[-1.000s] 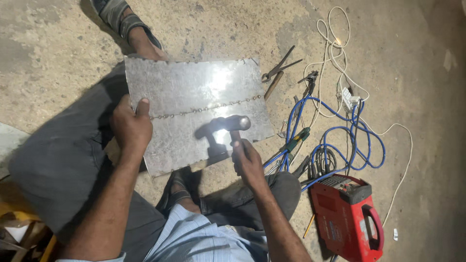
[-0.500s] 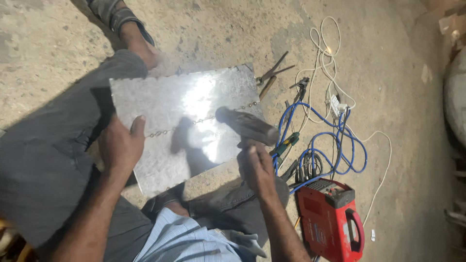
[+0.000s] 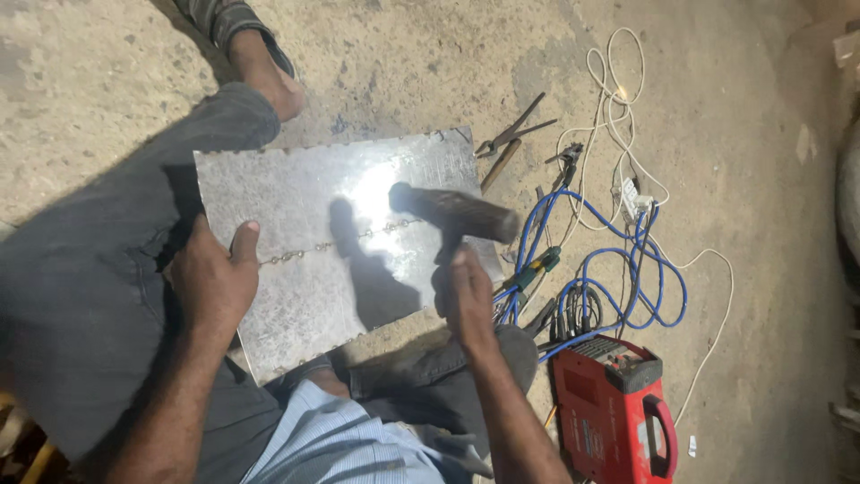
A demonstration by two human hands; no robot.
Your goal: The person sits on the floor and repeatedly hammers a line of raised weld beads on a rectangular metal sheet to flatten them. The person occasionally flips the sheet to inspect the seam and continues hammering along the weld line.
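A shiny patterned metal sheet (image 3: 305, 206), made of two pieces joined along a seam (image 3: 358, 237), lies across my lap and the floor. My left hand (image 3: 215, 278) presses flat on its left edge, thumb on the seam. A hammer (image 3: 457, 213) is gripped in my right hand (image 3: 468, 300), its dark head raised over the sheet's right half above the seam. The hammer casts a shadow on the metal.
Pliers (image 3: 511, 134) lie on the concrete floor past the sheet's far corner. Blue cables (image 3: 618, 278) and white wire (image 3: 618, 116) coil to the right. A red welding machine (image 3: 618, 412) stands at lower right. My foot (image 3: 264, 76) rests beyond the sheet.
The hammer has lifted from the sheet's surface and now sits higher and further right. My left hand has slid down along the sheet's edge. The view has shifted.
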